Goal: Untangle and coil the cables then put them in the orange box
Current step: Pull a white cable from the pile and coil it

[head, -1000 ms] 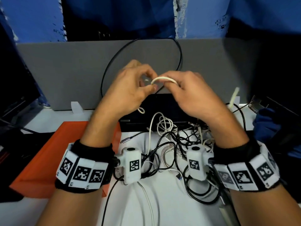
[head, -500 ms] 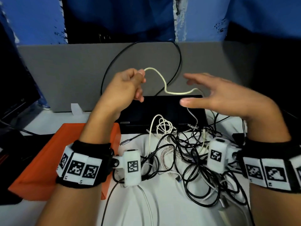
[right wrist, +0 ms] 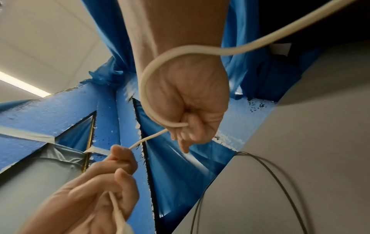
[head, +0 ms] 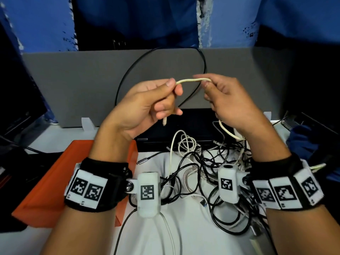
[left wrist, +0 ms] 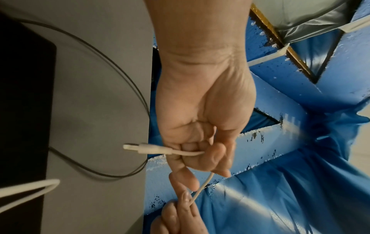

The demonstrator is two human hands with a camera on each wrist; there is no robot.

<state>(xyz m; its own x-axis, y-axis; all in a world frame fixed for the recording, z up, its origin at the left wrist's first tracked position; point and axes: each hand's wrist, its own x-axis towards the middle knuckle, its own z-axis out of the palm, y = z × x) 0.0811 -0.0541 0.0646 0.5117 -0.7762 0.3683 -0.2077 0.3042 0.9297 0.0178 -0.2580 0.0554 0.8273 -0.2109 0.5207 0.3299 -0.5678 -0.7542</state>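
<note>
Grey partition panel (head: 73, 85) behind white desk (head: 193, 236); blue sheeting (head: 42, 21) above.

The cable (head: 191, 80) between the hands is cream-white, the box (head: 55, 179) is orange, the tangled cables (head: 211, 172) are black, white and silver, the surface (head: 184, 236) is white, the wrist bands (head: 88, 188) are black with black-and-white square patterns, and the wall (head: 276, 21) is blue.

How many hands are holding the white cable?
2. The left hand grips the thin white cable near its plug end; the right hand pinches it further along.
</note>
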